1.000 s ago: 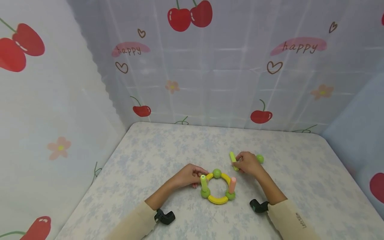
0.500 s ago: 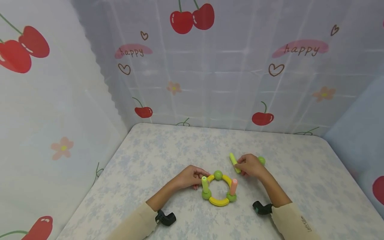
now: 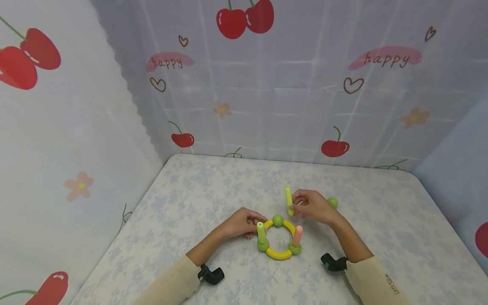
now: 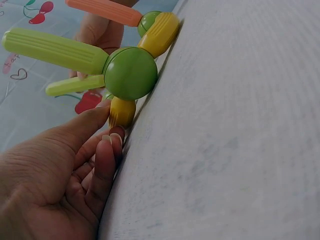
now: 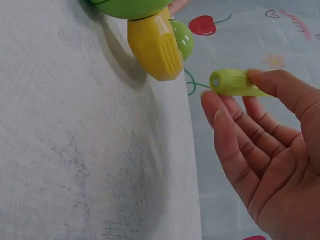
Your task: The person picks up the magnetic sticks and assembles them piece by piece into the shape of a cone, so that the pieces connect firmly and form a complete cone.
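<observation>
A ring of yellow curved pieces (image 3: pixel 278 254) joined by three green balls (image 3: pixel 278 220) lies on the table. A light green stick (image 3: pixel 261 233) stands on its left ball and an orange-pink stick (image 3: pixel 298 236) on its right one; the far ball bears none. My left hand (image 3: pixel 240 222) pinches a yellow curved piece (image 4: pixel 121 112) between thumb and fingers at the ring's left side. Just behind the ring, my right hand (image 3: pixel 314 206) holds another light green stick (image 3: pixel 289 201) nearly upright between thumb and fingertips. The right wrist view shows a small grey round spot on that stick's end (image 5: pixel 216 81).
A loose green ball (image 3: pixel 333 202) sits behind my right hand, partly hidden by it. The table (image 3: pixel 213 182) has a pale cloth with blue flowers. Cherry-print curtains (image 3: pixel 259 97) hang at the back and sides. A black wrist camera (image 3: pixel 211 275) is on each wrist.
My right hand has lifted the light green stick, turned it more upright and brought it left towards the ring's far ball. The left hand keeps its hold on the ring.
</observation>
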Tool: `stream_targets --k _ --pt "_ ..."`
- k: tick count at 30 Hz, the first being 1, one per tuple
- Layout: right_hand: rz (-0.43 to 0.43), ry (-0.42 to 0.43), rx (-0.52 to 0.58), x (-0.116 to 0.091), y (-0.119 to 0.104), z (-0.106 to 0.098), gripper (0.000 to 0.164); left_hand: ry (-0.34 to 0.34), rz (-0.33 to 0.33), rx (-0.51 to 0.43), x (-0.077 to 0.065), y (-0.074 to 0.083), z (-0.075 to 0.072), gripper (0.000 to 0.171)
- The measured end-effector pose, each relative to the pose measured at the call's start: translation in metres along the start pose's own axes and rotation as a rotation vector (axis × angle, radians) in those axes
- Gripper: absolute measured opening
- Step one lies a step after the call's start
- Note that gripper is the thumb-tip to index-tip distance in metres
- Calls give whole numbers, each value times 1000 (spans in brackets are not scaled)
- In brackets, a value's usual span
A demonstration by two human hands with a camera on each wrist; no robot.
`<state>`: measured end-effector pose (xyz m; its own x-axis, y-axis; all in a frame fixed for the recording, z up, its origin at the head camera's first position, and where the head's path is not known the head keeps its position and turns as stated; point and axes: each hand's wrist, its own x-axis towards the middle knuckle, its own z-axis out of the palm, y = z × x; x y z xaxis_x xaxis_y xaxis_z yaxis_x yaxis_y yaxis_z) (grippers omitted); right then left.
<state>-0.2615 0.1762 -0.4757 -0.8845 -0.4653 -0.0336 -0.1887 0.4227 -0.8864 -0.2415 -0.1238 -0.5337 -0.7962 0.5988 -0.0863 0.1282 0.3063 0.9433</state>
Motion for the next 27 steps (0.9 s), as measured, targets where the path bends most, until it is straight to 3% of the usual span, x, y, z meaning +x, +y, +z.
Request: stream_targets --k 4,8,17,27 --pt "-107 -40 -11 0 -8 2 20 7 4 3 1 -1 -1 30" --pt "-156 -55 -20 -2 -14 5 19 9 9 3 1 -1 -1 29" --pt "-230 -52 -97 -3 -11 14 14 0 3 -8 0 0 1 30" --pt "-247 -43 -139 -3 -14 18 13 -1 16 7 1 0 0 30"
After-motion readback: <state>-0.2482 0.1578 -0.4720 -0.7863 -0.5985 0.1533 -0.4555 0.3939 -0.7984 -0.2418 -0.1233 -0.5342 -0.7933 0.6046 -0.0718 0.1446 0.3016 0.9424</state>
